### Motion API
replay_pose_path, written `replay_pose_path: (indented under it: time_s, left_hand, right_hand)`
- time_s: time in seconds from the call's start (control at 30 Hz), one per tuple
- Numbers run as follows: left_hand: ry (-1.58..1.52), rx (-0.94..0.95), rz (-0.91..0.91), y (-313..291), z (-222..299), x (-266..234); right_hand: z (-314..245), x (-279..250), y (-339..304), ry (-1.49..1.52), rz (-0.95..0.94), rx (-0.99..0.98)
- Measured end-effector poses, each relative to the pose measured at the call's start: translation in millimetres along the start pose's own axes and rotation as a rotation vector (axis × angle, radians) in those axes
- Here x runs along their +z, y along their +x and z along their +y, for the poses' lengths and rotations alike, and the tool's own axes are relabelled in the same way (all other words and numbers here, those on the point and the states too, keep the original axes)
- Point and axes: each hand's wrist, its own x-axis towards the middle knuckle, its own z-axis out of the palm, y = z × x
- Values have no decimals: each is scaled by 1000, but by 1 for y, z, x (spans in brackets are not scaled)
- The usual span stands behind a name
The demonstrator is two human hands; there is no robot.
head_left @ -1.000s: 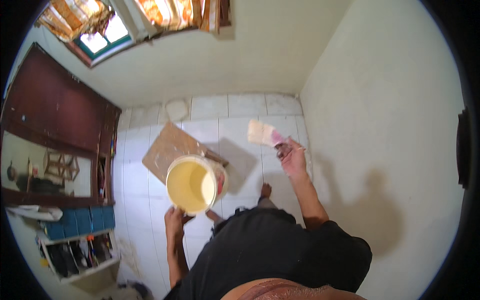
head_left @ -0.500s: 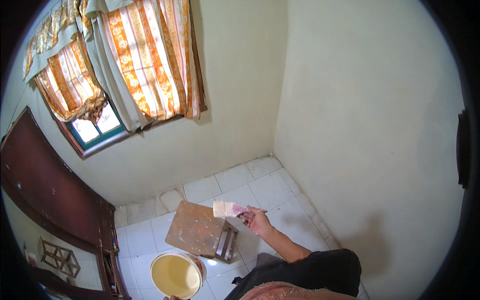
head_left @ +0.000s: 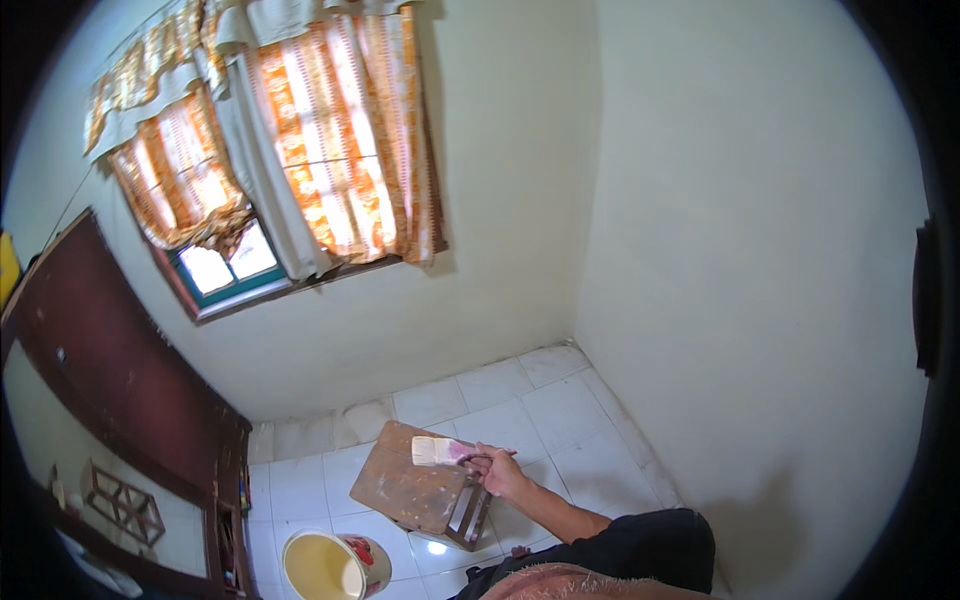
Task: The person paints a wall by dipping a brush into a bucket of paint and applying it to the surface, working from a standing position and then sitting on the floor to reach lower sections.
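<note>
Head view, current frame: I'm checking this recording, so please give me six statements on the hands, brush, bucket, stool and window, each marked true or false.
1. The right hand holds a paintbrush. True.
2. The paintbrush points to the picture's right. False: its bristles point left.
3. In the picture, the bucket is lower left of the wooden stool. True.
4. The bucket is full to the brim. False: its inner wall shows well below the rim.
5. The left hand is visible. False: it is out of view.
6. Orange-and-white curtains hang at the window. True.
</note>
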Motion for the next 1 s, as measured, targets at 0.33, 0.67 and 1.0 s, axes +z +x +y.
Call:
replay_pose_path:
  time_s: [0.33, 0.67, 1.0]
  left_hand:
    - [-927, -433, 107, 38, 7, -14]
    - [-1024, -415, 74, 136, -86, -70]
    - [-477, -236, -82, 215, -159, -139]
  right_hand:
    - [20, 23, -8, -95, 4, -108]
    - [141, 53, 13, -122, 82, -226]
    - [249, 165, 21, -69, 51, -242]
